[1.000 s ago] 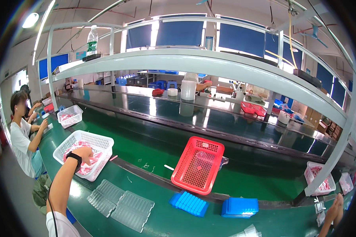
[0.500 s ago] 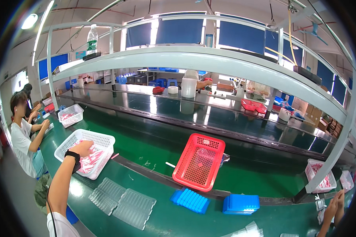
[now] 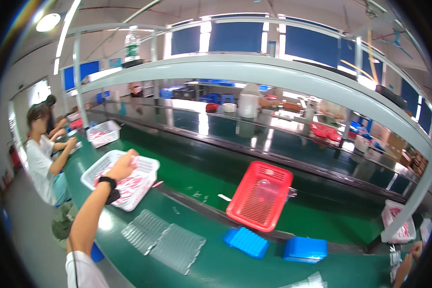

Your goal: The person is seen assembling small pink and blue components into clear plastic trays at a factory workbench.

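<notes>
Got my left hand (image 3: 122, 166) over pink bits (image 3: 130, 185) in the white basket (image 3: 150, 164). Can't tell if it's gripping any.

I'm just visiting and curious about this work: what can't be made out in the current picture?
Left hand: head view; blur and its own back hide its grip.
Right hand: outside the head view.
Pink-and-white pieces: head view; blurred, partly covered by the left hand.
Co-worker's hands: head view; blurred, cut by the dark right rim.
Translucent plastic: head view; cut off by the lower edge.
</notes>
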The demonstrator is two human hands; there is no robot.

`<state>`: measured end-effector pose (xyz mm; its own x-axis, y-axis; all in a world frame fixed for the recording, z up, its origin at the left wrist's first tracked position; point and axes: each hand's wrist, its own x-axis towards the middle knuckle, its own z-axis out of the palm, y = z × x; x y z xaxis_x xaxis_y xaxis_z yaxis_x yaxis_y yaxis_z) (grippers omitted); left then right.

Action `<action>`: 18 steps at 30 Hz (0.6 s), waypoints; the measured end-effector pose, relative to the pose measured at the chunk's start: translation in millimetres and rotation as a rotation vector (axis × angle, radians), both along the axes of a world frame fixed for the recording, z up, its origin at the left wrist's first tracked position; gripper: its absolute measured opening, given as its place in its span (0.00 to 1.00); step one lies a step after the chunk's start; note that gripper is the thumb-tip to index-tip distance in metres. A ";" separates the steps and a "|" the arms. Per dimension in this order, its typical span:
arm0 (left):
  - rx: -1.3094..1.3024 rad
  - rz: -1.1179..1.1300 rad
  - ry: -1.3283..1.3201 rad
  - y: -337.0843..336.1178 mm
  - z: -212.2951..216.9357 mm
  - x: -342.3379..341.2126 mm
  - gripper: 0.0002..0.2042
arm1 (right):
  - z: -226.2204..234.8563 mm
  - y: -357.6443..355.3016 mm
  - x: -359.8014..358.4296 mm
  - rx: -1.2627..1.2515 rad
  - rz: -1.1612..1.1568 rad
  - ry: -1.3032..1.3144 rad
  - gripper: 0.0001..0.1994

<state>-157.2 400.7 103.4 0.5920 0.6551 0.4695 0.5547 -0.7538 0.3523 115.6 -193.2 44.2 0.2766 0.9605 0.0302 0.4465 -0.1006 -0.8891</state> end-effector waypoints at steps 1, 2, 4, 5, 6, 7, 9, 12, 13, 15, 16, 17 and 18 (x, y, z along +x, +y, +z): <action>-0.039 0.017 -0.002 0.4 2.6 3.3 0.20 | 0.4 -2.1 -0.5 -0.004 -0.032 -0.010 0.06; -0.061 0.026 0.021 1.6 4.5 7.4 0.20 | 1.0 -3.6 -0.4 0.002 -0.037 -0.033 0.06; -0.116 0.089 0.007 -2.7 6.6 18.9 0.20 | -1.2 -3.5 0.8 -0.014 -0.029 -0.030 0.06; -0.113 0.105 0.007 -0.7 6.7 9.5 0.20 | -1.9 -2.4 0.4 -0.027 -0.049 -0.030 0.06; -0.129 0.105 -0.016 1.7 6.7 3.4 0.19 | -2.0 -0.6 0.2 -0.020 -0.037 -0.023 0.06; -0.146 0.102 -0.040 3.9 6.8 -2.2 0.19 | -1.9 1.9 -0.2 -0.017 -0.028 -0.023 0.06; -0.168 0.090 -0.029 0.8 9.1 -3.5 0.18 | -1.2 1.5 -1.3 -0.032 -0.033 -0.022 0.06; -0.219 0.061 -0.014 -4.2 12.3 -8.9 0.15 | -1.1 1.1 -0.7 -0.037 -0.036 -0.008 0.06; -0.221 0.065 -0.010 -6.3 11.9 -9.9 0.15 | -2.5 0.9 0.4 -0.039 -0.032 -0.003 0.06; -0.330 0.039 -0.120 -6.9 8.4 -11.7 0.15 | -3.9 -0.9 -0.6 -0.051 -0.037 -0.004 0.06; -0.333 0.039 -0.120 -7.0 7.0 -13.5 0.15 | -3.6 -1.4 -1.6 -0.054 -0.038 -0.004 0.06; -0.498 0.038 -0.181 -7.6 6.2 -13.8 0.15 | -2.4 -1.4 -1.8 -0.049 -0.039 -0.006 0.06; -0.664 0.038 -0.241 -8.0 4.9 -13.8 0.16 | -1.7 -1.6 -1.7 -0.046 -0.039 -0.006 0.06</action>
<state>-170.9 392.6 108.4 0.4926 0.8667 0.0785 0.4252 -0.3184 0.8473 113.9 -194.8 42.5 0.3140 0.9494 -0.0113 0.4472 -0.1584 -0.8803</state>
